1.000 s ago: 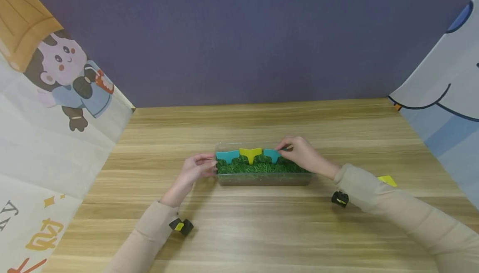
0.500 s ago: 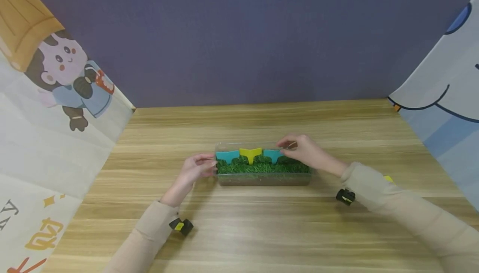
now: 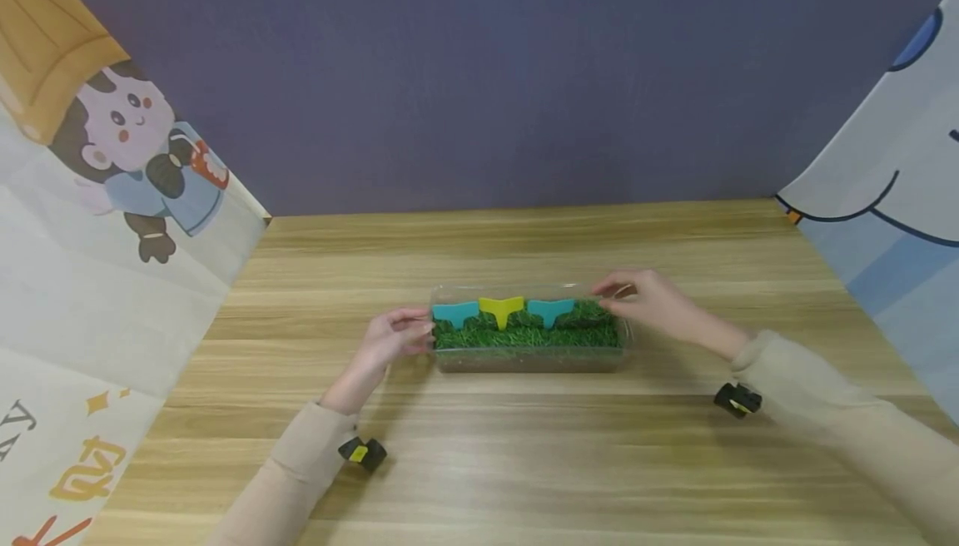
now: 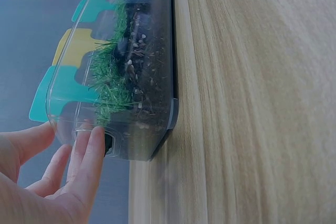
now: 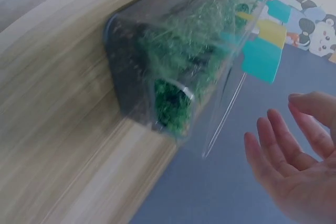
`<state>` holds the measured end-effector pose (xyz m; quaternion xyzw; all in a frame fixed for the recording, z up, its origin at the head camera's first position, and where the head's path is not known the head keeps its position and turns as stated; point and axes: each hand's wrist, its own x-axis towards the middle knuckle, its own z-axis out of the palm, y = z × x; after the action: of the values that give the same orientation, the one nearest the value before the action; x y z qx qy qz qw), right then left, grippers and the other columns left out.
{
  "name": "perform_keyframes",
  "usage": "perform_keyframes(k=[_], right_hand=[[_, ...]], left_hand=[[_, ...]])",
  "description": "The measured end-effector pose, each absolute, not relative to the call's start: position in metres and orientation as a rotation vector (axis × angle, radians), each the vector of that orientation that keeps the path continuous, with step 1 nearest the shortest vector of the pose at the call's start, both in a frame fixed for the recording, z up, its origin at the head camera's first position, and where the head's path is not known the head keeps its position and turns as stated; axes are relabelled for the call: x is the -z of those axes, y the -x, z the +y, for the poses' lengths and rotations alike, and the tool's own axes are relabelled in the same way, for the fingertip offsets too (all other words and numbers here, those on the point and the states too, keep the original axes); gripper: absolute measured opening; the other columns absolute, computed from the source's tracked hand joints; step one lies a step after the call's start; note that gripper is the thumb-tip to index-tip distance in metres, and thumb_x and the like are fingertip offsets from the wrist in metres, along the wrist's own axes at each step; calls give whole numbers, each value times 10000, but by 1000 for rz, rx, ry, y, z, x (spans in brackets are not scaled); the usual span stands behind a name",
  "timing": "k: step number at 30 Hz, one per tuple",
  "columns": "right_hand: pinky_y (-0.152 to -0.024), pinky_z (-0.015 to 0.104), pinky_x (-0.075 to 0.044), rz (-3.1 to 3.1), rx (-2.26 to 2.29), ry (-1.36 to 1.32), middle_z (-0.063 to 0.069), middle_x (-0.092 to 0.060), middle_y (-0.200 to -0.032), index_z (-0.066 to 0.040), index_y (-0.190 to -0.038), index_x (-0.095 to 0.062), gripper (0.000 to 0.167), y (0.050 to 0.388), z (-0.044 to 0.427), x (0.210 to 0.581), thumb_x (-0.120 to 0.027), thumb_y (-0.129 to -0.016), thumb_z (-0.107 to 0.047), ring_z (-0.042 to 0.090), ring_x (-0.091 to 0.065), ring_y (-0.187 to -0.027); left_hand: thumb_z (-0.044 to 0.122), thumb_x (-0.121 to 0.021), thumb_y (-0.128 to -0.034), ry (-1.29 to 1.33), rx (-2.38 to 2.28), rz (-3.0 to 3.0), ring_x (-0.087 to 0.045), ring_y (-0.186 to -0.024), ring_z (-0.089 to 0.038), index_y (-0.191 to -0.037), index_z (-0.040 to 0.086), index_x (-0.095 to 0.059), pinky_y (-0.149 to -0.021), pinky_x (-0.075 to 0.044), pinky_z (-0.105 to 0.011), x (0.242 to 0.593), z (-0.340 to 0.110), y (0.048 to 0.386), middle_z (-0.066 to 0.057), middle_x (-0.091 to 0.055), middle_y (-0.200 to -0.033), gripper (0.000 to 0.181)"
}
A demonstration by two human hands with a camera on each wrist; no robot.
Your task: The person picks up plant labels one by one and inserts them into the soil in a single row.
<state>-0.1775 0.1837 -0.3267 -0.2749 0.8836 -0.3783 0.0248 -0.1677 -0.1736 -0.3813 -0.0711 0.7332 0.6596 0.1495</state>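
A clear plastic box point(image 3: 528, 361) stands on the table, filled with dark soil and green artificial grass point(image 3: 524, 337). Three T-shaped plant labels stand in a row along its far side: a teal label point(image 3: 455, 314), a yellow label point(image 3: 501, 310) and another teal label point(image 3: 551, 311). My left hand point(image 3: 390, 336) rests against the box's left end; in the left wrist view its fairly straight fingers point(image 4: 86, 163) touch the end wall around a handle cutout. Above the right end hovers my right hand point(image 3: 655, 305), its relaxed fingers holding nothing and apart from the labels in the right wrist view.
The wood-grain table point(image 3: 524, 454) extends around the box. A dark wall point(image 3: 509, 80) stands behind it, with a printed cartoon sheet point(image 3: 112, 280) at the left and another sheet point(image 3: 899, 196) at the right. Each wrist carries a small black camera.
My right hand has let go of the right teal label and moved right, past the grass. A yellow piece on the table at the right is now out of sight. My left hand stays put.
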Motion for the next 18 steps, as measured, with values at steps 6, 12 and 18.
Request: perform_keyframes(k=[6, 12, 18], right_hand=[[-757, 362, -529, 2748, 1132, 833, 185, -628, -938, 64, -968, -611, 181, 173, 200, 322, -583, -790, 52, 229, -589, -822], [-726, 370, -532, 2814, 1074, 823, 164, -632, -935, 53, -958, -623, 168, 169, 218, 325, -581, -796, 54, 211, -589, -811], [-698, 389, -533, 2843, 1019, 813, 162, -630, -909, 67, -943, -619, 174, 165, 236, 331, -601, -771, 72, 217, -592, -791]], left_hand=[[11, -563, -829, 208, -1893, 2098, -604, -896, -262, -1177, -44, -477, -800, -524, -324, 381, -174, 168, -216, -553, -1105, 363], [7, -561, -829, 200, -1898, 2097, -601, -905, -277, -1182, -46, -472, -800, -524, -330, 381, -174, 168, -221, -552, -1104, 368], [6, -550, -837, 186, -1906, 2082, -589, -934, -301, -1190, -52, -460, -809, -521, -337, 383, -174, 168, -228, -541, -1120, 369]])
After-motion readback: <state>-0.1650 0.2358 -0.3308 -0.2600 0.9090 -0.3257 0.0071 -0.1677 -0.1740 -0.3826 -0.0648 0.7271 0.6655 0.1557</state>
